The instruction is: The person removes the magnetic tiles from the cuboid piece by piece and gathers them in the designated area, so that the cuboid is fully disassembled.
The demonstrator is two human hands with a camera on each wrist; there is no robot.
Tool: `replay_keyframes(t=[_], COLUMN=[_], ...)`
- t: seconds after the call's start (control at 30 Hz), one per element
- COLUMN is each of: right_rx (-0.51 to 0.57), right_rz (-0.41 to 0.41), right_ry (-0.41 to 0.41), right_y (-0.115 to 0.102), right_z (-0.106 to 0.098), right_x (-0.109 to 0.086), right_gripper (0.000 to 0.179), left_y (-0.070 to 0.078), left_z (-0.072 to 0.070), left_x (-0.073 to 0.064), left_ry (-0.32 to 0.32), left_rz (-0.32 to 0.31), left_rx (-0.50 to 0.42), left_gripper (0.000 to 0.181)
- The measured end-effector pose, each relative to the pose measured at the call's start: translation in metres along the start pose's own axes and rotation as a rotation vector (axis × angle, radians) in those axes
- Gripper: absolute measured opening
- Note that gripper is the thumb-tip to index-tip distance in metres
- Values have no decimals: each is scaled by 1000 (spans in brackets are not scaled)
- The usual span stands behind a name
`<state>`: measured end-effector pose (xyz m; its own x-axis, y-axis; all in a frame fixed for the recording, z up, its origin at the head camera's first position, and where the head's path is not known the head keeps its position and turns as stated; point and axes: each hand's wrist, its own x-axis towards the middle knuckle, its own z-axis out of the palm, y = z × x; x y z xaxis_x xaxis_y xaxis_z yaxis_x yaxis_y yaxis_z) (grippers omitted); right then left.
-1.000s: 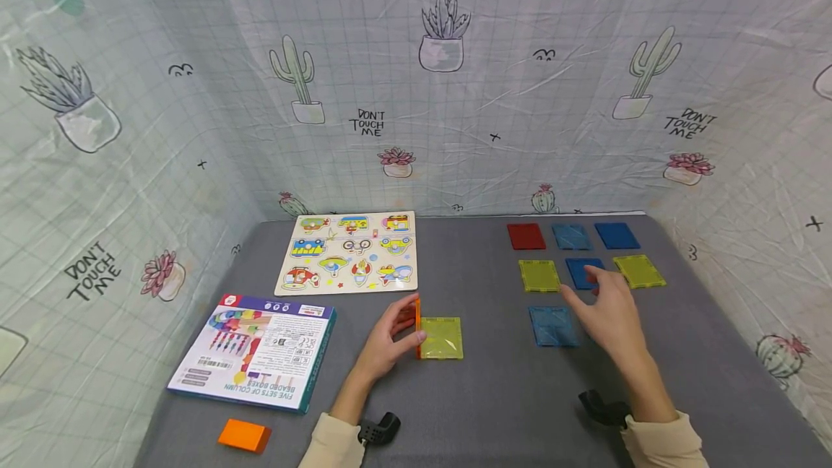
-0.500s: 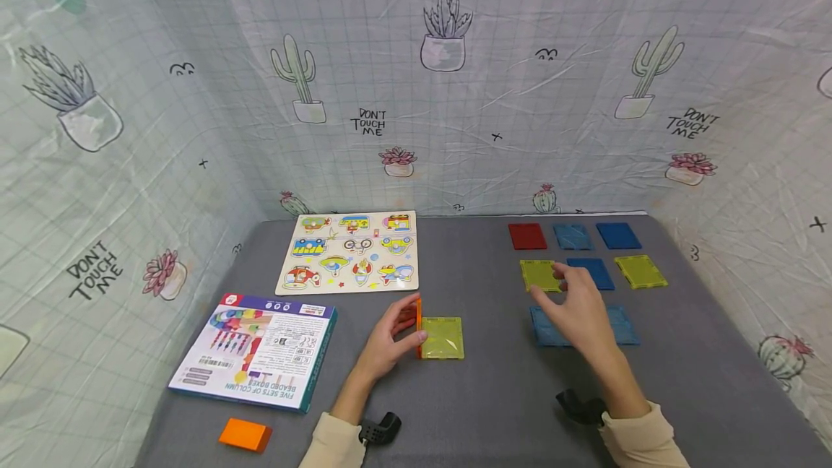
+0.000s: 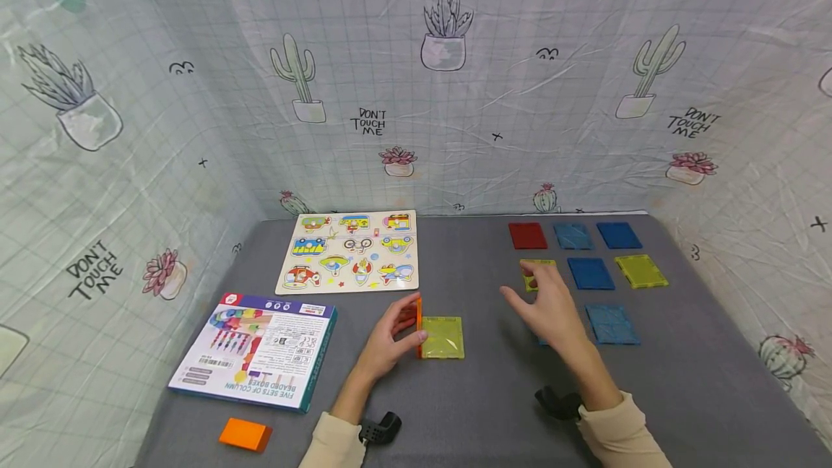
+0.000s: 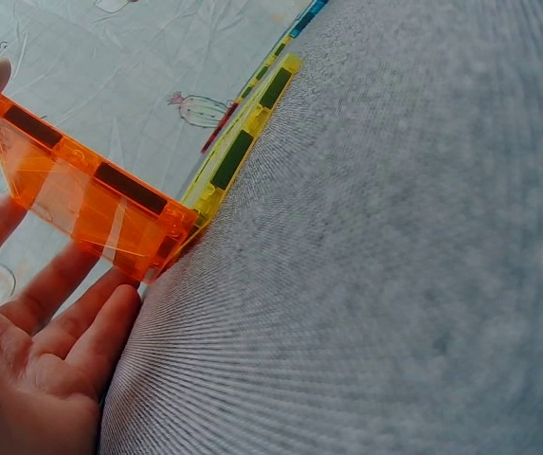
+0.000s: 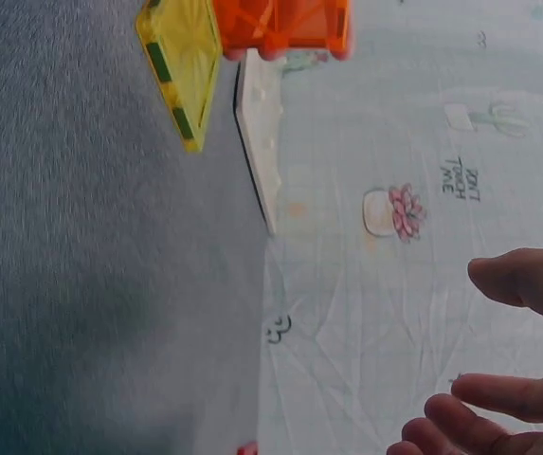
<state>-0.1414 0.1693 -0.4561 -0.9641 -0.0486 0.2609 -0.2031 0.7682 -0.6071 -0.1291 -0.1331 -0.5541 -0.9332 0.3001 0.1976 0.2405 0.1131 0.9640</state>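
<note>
My left hand (image 3: 380, 347) pinches a translucent orange magnetic tile (image 4: 86, 194) between thumb and fingers. That tile stands on edge along the left side of a yellow magnetic tile (image 3: 443, 338) lying flat. In the left wrist view their edges meet at a corner. My right hand (image 3: 554, 313) is held above the right-hand tiles, its thumb and fingers spread and nothing between them. It partly hides another yellow tile (image 3: 528, 266) and covers nearly all of a light blue tile. In the right wrist view, the right fingers (image 5: 513, 393) are apart from every tile.
Flat tiles lie at the right: a red one (image 3: 528, 236), several blue ones (image 3: 590, 274) and a yellow one (image 3: 640, 271). On the left are a picture puzzle board (image 3: 347, 251), a bead-set box (image 3: 253, 352) and an orange block (image 3: 245, 435). A printed curtain (image 3: 455, 114) surrounds the table.
My right hand has moved left across the flat tiles, uncovering the middle blue tile and the lower right light blue one. The left hand and its orange tile have stayed put.
</note>
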Motion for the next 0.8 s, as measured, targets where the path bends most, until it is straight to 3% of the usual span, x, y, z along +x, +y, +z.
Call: replay_keyframes(t=[0.4, 0.8], right_rx=[29, 53], right_rz=[-72, -78], right_ry=[-73, -139], right_y=[-11, -20], right_z=[26, 44], right_x=[2, 2], right_gripper=[62, 62], left_y=[-1, 1], left_z=[0, 0], left_x=[0, 0], left_ry=[4, 0], left_rz=[20, 8], left_rx=[3, -6], left_gripper=[65, 66])
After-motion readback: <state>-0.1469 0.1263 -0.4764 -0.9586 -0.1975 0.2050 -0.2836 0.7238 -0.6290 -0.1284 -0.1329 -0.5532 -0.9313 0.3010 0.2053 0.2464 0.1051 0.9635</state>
